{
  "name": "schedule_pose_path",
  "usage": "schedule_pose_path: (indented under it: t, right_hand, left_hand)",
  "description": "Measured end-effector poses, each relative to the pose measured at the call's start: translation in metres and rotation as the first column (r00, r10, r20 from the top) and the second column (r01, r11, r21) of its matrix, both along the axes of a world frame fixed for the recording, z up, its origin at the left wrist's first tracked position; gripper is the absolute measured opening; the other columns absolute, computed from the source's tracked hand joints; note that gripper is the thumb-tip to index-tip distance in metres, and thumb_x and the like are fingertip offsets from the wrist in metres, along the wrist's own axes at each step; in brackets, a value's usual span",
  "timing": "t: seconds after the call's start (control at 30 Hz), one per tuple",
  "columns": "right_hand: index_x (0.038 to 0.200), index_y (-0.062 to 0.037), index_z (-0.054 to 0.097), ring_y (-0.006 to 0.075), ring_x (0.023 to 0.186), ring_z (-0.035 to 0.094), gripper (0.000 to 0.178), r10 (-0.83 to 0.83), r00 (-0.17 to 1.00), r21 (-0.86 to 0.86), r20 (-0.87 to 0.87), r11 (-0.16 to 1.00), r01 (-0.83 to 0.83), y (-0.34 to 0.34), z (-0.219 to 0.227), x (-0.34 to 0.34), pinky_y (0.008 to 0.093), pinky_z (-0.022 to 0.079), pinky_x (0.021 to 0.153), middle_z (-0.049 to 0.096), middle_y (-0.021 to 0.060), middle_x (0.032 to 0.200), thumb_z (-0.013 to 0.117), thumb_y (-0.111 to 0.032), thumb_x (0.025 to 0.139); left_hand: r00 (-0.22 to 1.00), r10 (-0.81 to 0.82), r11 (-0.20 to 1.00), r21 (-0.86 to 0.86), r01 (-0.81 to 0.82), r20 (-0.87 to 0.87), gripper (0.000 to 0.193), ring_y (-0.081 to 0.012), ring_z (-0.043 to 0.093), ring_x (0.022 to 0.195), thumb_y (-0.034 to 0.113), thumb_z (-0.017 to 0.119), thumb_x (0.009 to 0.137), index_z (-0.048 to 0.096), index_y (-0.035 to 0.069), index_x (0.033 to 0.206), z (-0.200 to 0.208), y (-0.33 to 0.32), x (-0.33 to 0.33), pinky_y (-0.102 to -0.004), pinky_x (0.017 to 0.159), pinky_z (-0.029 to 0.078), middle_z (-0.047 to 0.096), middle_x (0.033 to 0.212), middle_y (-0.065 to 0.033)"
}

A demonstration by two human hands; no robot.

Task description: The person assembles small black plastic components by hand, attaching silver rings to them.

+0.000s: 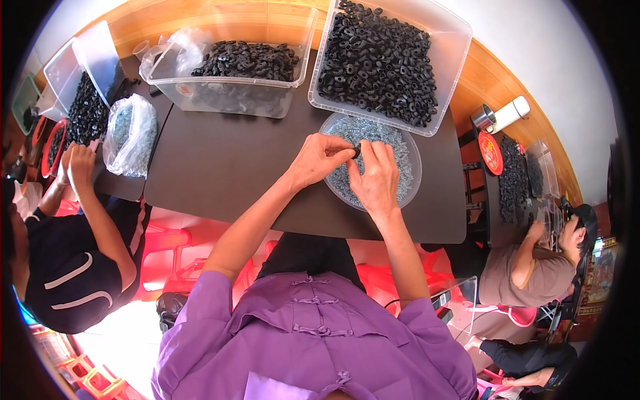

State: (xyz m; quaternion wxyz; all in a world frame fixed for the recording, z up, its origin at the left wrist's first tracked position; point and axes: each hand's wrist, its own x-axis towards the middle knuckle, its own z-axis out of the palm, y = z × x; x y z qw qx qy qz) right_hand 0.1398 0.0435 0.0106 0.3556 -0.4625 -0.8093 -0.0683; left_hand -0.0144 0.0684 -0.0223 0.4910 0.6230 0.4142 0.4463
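Above a round clear tub (416,175) of small pale grey-blue pieces, my two hands meet around one small black ring-like part (357,152). My left hand (319,159) pinches it from the left with thumb and forefinger. From the right, my right hand (377,175) has its fingers closed on the same part. Whether a pale piece is also between the fingertips is too small to tell. Just beyond the tub, a clear plastic bin (453,87) full of similar black parts (373,60) is tipped toward me.
A second clear bin (233,100), partly filled with black parts, stands on the dark table (220,160) at the back left. Left of it lies a plastic bag (137,150) of pale pieces. People work at side tables to the left and right. Red stools (163,250) stand below.
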Motion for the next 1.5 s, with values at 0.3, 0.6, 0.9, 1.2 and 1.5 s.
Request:
schedule_pose_path:
  t: [0.3, 0.6, 0.9, 1.2, 1.5]
  right_hand:
    - [0.094, 0.0026, 0.060, 0.0304, 0.077, 0.053, 0.030, 0.027, 0.998, 0.009, 0.065, 1.000, -0.027, 0.001, -0.001, -0.005, 0.0388, 0.047, 0.062, 0.053, 0.0117, 0.081, 0.073, -0.005, 0.069]
    - [0.099, 0.0020, 0.059, 0.0269, 0.078, 0.055, 0.032, 0.042, 0.997, 0.046, 0.063, 0.998, -0.045, -0.001, -0.006, 0.001, 0.0353, 0.050, 0.060, 0.053, 0.0094, 0.083, 0.071, -0.009, 0.071]
    - [0.113, -0.0007, 0.060, 0.0276, 0.077, 0.056, 0.040, -0.132, 0.968, 0.066, -0.213, 0.987, 0.149, -0.037, 0.002, 0.037, 0.0375, 0.047, 0.067, 0.060, 0.0098, 0.086, 0.073, -0.013, 0.077]
    - [0.098, 0.0021, 0.065, 0.0273, 0.074, 0.059, 0.018, -0.250, 0.888, 0.019, -0.385, 0.960, 0.279, -0.050, -0.027, 0.091, 0.0364, 0.048, 0.065, 0.063, 0.0117, 0.085, 0.066, 0.000, 0.080]
    - [0.110, 0.0035, 0.063, 0.0165, 0.077, 0.059, 0.023, -0.349, 0.754, -0.115, -0.556, 0.931, 0.347, -0.063, -0.052, 0.104, 0.0286, 0.047, 0.069, 0.061, 0.0087, 0.085, 0.054, 0.000, 0.089]
  left_hand:
    - [1.000, -0.004, 1.000, 0.014, 0.004, -0.017, 0.015, -0.0035, 0.053, 0.066, 0.007, 0.064, 0.083, 0.069, -0.007, 0.084, 0.001, 0.001, -0.005, -0.0225, 0.058, 0.045, 0.063, 0.068, -0.0013]
    - [1.000, 0.006, 1.000, -0.021, -0.006, 0.011, 0.015, -0.0023, 0.051, 0.061, 0.010, 0.064, 0.084, 0.070, -0.004, 0.085, 0.000, -0.001, 0.000, -0.0204, 0.053, 0.042, 0.062, 0.067, 0.0005]
    - [0.872, 0.469, 0.782, 0.394, -0.483, 0.139, 0.008, -0.0035, 0.051, 0.064, 0.006, 0.066, 0.083, 0.069, -0.002, 0.084, 0.091, 0.003, -0.051, -0.0206, 0.057, 0.043, 0.062, 0.072, 0.0018]
    - [0.597, 0.751, 0.642, 0.526, -0.558, -0.283, 0.032, -0.0129, 0.063, 0.067, 0.014, 0.071, 0.077, 0.067, 0.000, 0.106, 0.090, 0.095, -0.138, -0.0264, 0.065, 0.049, 0.071, 0.077, -0.0087]
    - [0.830, 0.311, 0.835, 0.550, -0.007, -0.462, 0.016, -0.0317, 0.065, 0.088, 0.008, 0.061, 0.080, 0.070, 0.006, 0.093, 0.073, 0.074, 0.034, -0.0404, 0.080, 0.052, 0.068, 0.094, -0.0130]
